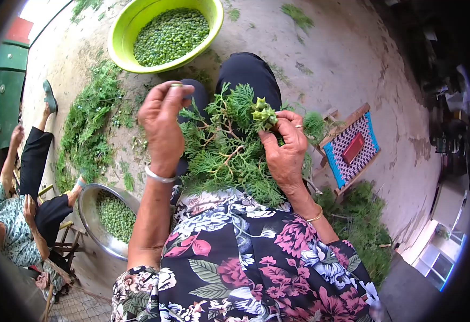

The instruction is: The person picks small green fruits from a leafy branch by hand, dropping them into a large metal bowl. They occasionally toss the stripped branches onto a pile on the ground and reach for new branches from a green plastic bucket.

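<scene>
On my lap, over the heap of green sprigs (pixel 224 161), I'm picking cones. My left hand (pixel 161 129) is hovering raised, pinching one small cone (pixel 177 85), and my right hand (pixel 286 145) is gripping the cone cluster (pixel 263 114) on its sprig. Next, I judge, comes a drop into the green bowl (pixel 121 37) ahead.

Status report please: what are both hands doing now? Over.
Left hand up, pinching small green bud. Right hand grips cone cluster on sprigs in lap. Nothing between the hands; green bowl ahead.
</scene>
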Motion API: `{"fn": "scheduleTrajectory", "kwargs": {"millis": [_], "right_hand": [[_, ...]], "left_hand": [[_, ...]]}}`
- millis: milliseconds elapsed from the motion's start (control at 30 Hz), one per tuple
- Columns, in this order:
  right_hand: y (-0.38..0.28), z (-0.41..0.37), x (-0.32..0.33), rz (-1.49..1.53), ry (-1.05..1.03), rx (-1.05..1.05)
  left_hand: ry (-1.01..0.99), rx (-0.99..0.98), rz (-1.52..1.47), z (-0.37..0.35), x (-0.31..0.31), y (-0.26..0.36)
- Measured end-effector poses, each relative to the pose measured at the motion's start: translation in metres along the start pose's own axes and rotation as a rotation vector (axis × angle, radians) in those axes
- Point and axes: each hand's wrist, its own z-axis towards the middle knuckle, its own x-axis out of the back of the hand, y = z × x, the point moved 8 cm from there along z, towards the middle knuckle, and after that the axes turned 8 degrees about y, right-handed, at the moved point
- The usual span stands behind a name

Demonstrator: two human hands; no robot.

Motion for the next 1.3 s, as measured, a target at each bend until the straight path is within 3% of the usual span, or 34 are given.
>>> {"fn": "scheduleTrajectory", "kwargs": {"millis": [67, 100, 167, 233, 300, 400, 500, 600, 733, 900, 1067, 1133, 1267, 1300], "right_hand": [[-0.007, 0.000, 0.000, 0.009, 0.026, 0.089], [-0.007, 0.000, -0.001, 0.011, 0.024, 0.088], [-0.014, 0.000, -0.003, -0.024, 0.013, 0.168], [-0.019, 0.001, -0.004, -0.040, 0.010, 0.203], [-0.022, 0.000, -0.004, -0.062, 0.008, 0.236], [-0.025, -0.002, -0.005, -0.095, 0.014, 0.272], [-0.029, -0.008, -0.005, -0.152, 0.044, 0.386], [-0.033, -0.010, -0.003, -0.161, 0.047, 0.433], [-0.032, -0.011, -0.002, -0.116, 0.014, 0.405], [-0.018, -0.006, -0.010, -0.091, -0.112, 0.223], [-0.019, -0.009, -0.014, -0.098, -0.094, 0.276], [-0.020, -0.010, -0.017, -0.141, -0.092, 0.305], [-0.024, -0.008, -0.019, -0.174, -0.098, 0.317], [-0.024, -0.007, -0.020, -0.177, -0.118, 0.313]], "left_hand": [[-0.009, 0.290, -0.465, -0.003, 0.003, 0.010], [-0.006, 0.291, -0.464, -0.004, 0.004, 0.017], [-0.259, 0.444, -0.653, -0.014, -0.015, 0.026], [-0.260, 0.428, -0.623, -0.028, -0.023, 0.031], [-0.407, 0.396, -0.281, -0.046, -0.036, 0.027], [-0.374, -0.172, 0.240, -0.056, -0.056, 0.041], [-0.368, -0.382, 0.337, -0.065, -0.073, 0.042], [-0.385, -0.295, 0.333, -0.062, -0.075, 0.036], [-0.488, -0.327, 0.353, -0.061, -0.078, 0.039], [-0.437, -0.259, 0.345, -0.058, -0.069, 0.028], [-0.373, -0.266, 0.376, -0.061, -0.070, 0.023], [-0.332, -0.586, 0.610, -0.068, -0.074, 0.032], [-0.303, -0.647, 0.557, -0.069, -0.074, 0.035], [-0.297, -0.538, 0.463, -0.064, -0.071, 0.032]]}}
